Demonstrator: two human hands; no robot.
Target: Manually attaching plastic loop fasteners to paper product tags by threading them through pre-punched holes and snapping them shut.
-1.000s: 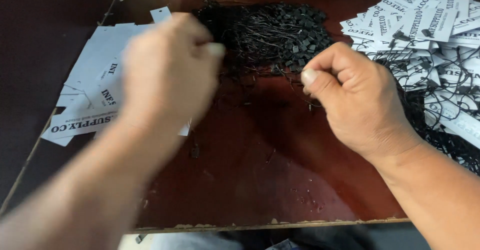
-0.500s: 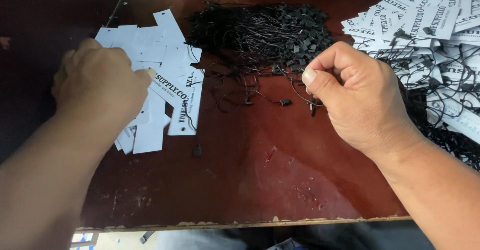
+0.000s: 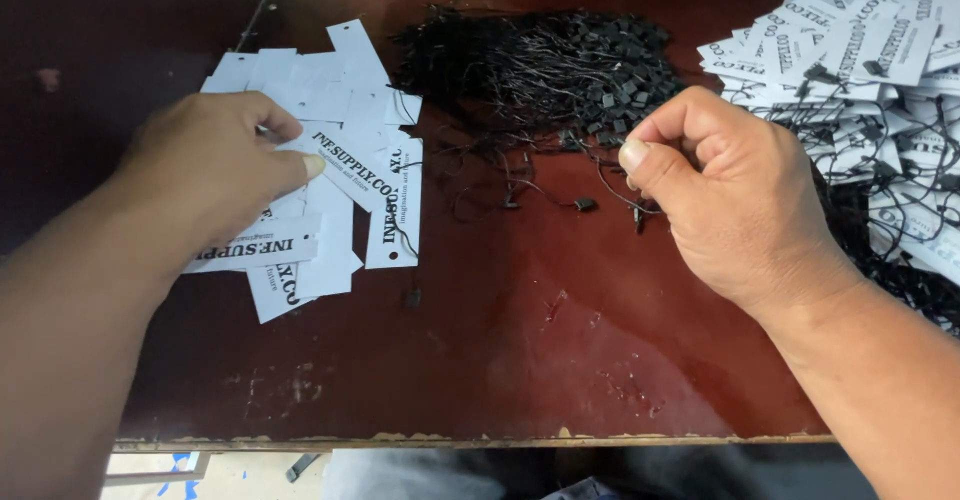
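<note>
**Tag stringing: picking the next tag while a cord is held ready**

Step in hand. The left hand lies on the loose pile of white paper tags at the left of the table, fingers curled down onto the pile and thumb pressed along the edge of one printed tag. It appears to be separating a single tag from the pile; no tag is lifted clear. The right hand is closed, thumb against forefinger, pinching a thin black cord whose small black end piece rests on the table just left of the hand.

Next move, as judged. One tag must be drawn free of its neighbours, which overlap and fan across each other, and its punched hole presented to the cord end. The hole is small and the cord limp, so the pinch needs to sit close to the cord tip.

Surroundings. A tangled heap of black cords lies at the top centre of the dark red table, just beyond both hands. At the far right lies a pile of tags with cords already attached.

Obstructions. Stray cords trail between the heap and the tag pile and may snag. One loose black end piece lies apart, below the tags.
</note>
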